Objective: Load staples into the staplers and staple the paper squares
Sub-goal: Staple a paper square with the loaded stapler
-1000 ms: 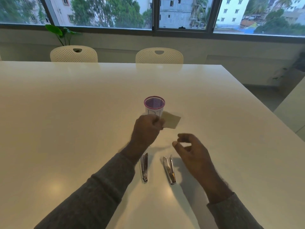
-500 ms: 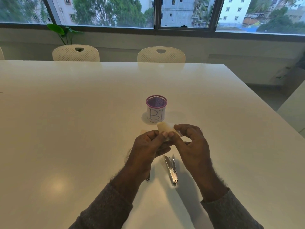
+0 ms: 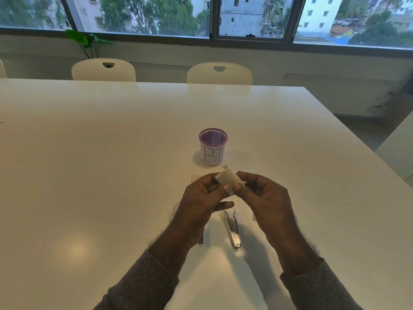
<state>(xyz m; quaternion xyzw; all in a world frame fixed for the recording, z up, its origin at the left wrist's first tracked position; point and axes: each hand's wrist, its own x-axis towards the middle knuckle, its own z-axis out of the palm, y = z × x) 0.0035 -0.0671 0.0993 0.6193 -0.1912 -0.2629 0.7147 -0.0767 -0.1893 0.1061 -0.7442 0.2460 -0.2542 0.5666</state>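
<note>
My sleeves are sitting nearest, w/ both forearms reaching in over the tabletop. Just past them one stapler is lying flat and untouched btwn my wrists; a 2nd stapler is mostly hiding under my left wrist, only its tip showing.

Above those, my left hand and right hand are both pinching the same paper square, thumbs and fingertips curling round it. A sec ago the left hand alone was holding it flat up by the cup while the right was hovering loose and empty; now the right is joining in and the paper is bending over into a curl. So I'm prob. folding or doubling it to give the stapler sthg to bite, meaning stapling is getting close. Can't tell if either stapler is loaded yet.

Beyond my hands, the purple-rimmed mesh cup marked "B1" is standing upright. Further off, two white chairs and the window.
</note>
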